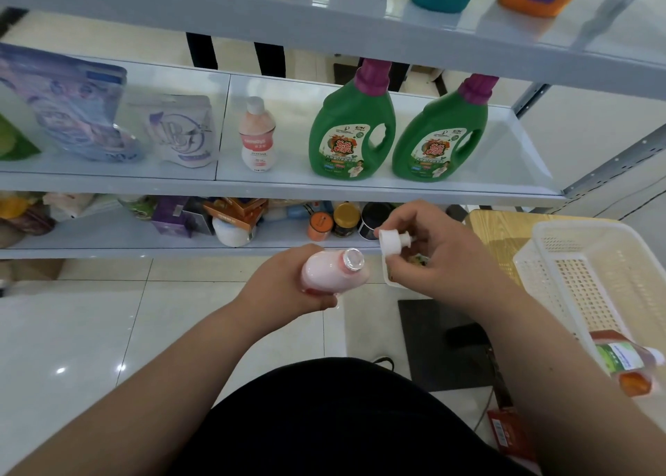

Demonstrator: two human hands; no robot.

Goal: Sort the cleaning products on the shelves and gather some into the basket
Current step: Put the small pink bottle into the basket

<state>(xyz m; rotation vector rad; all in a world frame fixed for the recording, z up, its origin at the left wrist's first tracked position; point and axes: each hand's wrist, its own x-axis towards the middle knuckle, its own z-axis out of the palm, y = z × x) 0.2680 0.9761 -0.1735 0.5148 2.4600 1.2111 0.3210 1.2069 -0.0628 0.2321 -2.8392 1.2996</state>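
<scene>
My left hand [288, 281] grips a small pink bottle [333, 272] tilted toward me, its mouth uncovered and showing a foil seal. My right hand [432, 256] holds the bottle's white cap [391, 243] just right of the mouth, apart from it, along with a small white item under the fingers. A matching pink bottle [257, 135] stands upright on the middle shelf beside two green detergent jugs [351, 129], [441, 137] with magenta caps. The white mesh basket [562, 245] sits at the right with an orange bottle [629, 362] lying inside.
Refill pouches [180, 131] and a larger pouch [72, 104] stand on the middle shelf's left. The lower shelf [144, 248] holds boxes, jars and packets. More bottles line the top shelf [396, 25]. The basket rests on a wooden table [483, 223]. White tiled floor lies below.
</scene>
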